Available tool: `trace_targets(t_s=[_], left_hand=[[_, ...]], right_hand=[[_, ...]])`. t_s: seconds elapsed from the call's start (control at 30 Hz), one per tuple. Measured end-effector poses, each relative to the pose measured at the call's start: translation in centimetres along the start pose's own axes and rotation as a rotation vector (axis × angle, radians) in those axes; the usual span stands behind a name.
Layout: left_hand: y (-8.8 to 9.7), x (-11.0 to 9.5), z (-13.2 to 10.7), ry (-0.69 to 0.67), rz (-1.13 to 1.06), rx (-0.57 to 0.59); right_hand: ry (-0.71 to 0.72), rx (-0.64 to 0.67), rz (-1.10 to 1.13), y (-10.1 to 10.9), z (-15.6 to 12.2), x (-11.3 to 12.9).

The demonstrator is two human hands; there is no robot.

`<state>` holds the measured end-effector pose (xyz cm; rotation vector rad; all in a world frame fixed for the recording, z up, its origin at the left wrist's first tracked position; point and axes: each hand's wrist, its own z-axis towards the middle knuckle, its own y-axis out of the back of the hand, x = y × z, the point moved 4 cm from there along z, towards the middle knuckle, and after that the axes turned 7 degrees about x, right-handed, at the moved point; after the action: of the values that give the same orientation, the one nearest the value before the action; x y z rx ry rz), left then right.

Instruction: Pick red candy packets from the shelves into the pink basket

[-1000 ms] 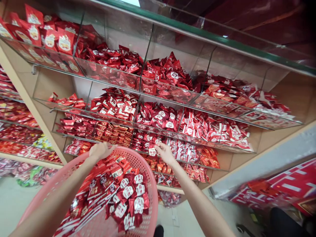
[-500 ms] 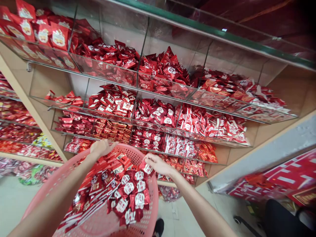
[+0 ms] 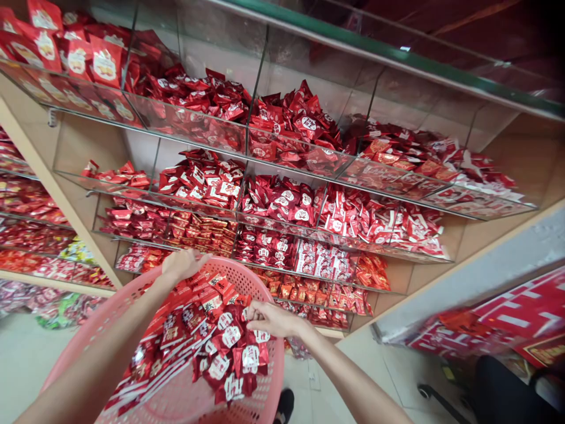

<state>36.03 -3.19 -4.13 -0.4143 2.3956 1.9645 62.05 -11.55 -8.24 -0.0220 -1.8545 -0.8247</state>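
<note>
A pink perforated plastic basket point(image 3: 270, 294) is tilted before me, holding many small red snack packets point(image 3: 218, 365) with white labels. My left hand point(image 3: 180, 265) is closed over its far rim. My right hand point(image 3: 267, 320) is inside the basket's right side, over the packets, its fingers curled together at the packets' upper right edge. Whether a packet is pinched in those fingertips is hidden. Longer striped packets lie in a row along the left of the pile, and orange-red packets point(image 3: 216, 285) are at the top.
Wooden shelving with clear-fronted bins point(image 3: 198, 118) of red packets rises just beyond the basket. More stocked shelves point(image 3: 30, 200) stand at left, with bagged packets point(image 3: 62, 309) on the floor below. At right are red printed boxes point(image 3: 521, 306) and a black chair point(image 3: 503, 388).
My right hand has moved left and a little down from the basket's right rim, where it held a white-labelled packet, to over the pile. My left hand stays on the rim.
</note>
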Motion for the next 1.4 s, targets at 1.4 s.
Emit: trace_targets(t_s=[1.4], left_hand=[[0.0, 4.0, -1.1, 0.111, -0.002, -0.003]], right_hand=[[-0.390, -0.568, -0.980, 17.9, 9.2, -4.7]])
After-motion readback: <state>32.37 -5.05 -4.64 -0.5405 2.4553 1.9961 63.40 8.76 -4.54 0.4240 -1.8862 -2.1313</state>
